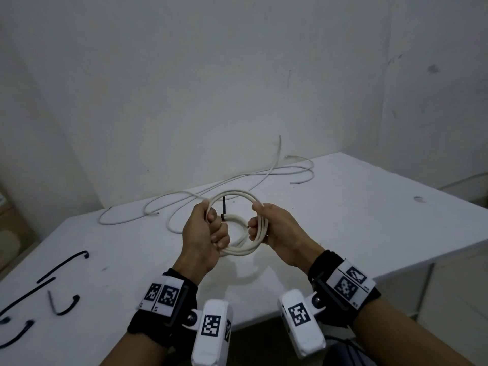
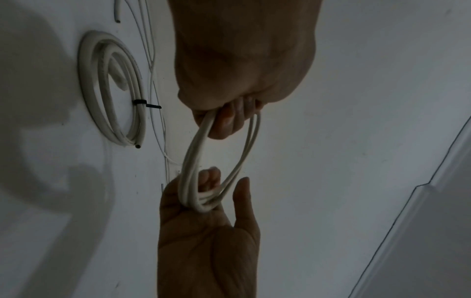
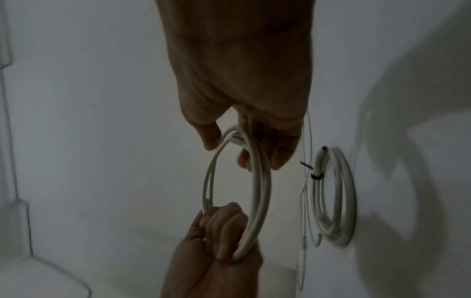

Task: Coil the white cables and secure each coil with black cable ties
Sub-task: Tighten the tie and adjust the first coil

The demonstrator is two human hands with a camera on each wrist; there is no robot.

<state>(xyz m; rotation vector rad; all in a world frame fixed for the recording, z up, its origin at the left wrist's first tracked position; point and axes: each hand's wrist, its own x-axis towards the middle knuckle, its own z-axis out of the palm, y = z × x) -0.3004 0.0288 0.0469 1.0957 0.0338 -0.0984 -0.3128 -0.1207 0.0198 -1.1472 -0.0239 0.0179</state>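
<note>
white cables (image 1: 232,199), black ties (image 1: 62,265), white table (image 1: 343,207)

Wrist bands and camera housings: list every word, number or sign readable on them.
No words can be read.
Left wrist band: black-and-white square code patterns; tiny characters beneath, too blurred to read.
Right wrist band: same kind of patterns; small marks at the edge, unreadable.
White camera housings: one square pattern each, no text.

Coils of white cable: 2, comprising one untied coil (image 2: 193,149) and one tied coil (image 2: 89,70). Fitted cable tie (image 2: 139,102): 1. Loose cable ties (image 1: 63,266): at least 5. Uncoiled cables (image 1: 279,143): count unclear.
</note>
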